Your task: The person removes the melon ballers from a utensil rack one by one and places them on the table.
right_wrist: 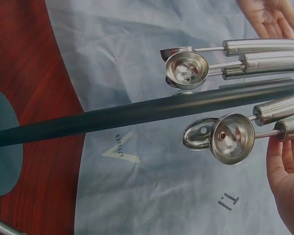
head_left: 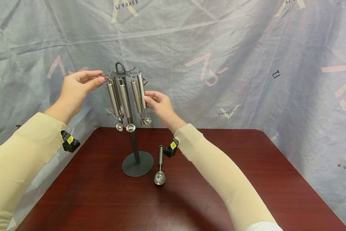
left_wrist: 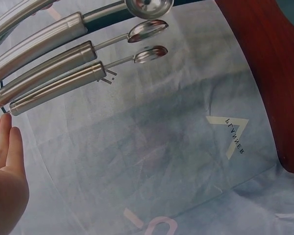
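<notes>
A dark rotating-style rack (head_left: 134,141) with hooks around its top stands at the left of the table. Several steel scoops hang from it, their round bowls pointing down. My left hand (head_left: 79,87) is at the rack's left side, thumb and forefinger pinching a hook end (head_left: 103,75). In the left wrist view its fingers (left_wrist: 5,147) reach up beside the scoop handles. My right hand (head_left: 162,106) pinches the handle of the rightmost hanging scoop (head_left: 142,91) with thumb and fingers. The right wrist view shows that scoop's round bowl (right_wrist: 232,139) close to another one.
Another steel scoop (head_left: 160,177) with an oval bowl lies on the dark red table (head_left: 213,179), right of the rack's round base (head_left: 129,166). A grey printed cloth (head_left: 173,38) hangs behind and on both sides. A black camera sits on each wrist.
</notes>
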`<action>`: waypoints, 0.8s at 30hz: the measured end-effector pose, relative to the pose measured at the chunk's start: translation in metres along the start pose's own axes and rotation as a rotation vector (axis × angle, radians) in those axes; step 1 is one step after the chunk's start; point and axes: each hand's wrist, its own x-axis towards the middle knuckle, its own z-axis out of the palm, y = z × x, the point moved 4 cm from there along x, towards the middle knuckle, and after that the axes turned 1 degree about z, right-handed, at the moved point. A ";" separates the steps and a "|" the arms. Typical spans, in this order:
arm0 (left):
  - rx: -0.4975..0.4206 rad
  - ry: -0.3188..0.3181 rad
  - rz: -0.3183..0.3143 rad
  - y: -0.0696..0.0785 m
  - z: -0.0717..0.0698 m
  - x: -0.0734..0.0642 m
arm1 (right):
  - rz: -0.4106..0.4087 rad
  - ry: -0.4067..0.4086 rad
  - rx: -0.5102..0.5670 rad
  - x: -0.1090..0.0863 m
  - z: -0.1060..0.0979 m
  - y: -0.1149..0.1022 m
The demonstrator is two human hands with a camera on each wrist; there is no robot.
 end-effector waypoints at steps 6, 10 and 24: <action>0.073 0.013 0.013 0.003 -0.001 0.001 | -0.014 0.019 0.018 -0.001 -0.004 -0.001; 0.103 0.011 0.014 0.006 -0.001 0.001 | -0.004 0.022 0.016 0.000 -0.008 0.003; 0.582 -0.159 -0.087 0.017 -0.004 0.008 | 0.030 0.071 0.016 0.001 -0.026 0.012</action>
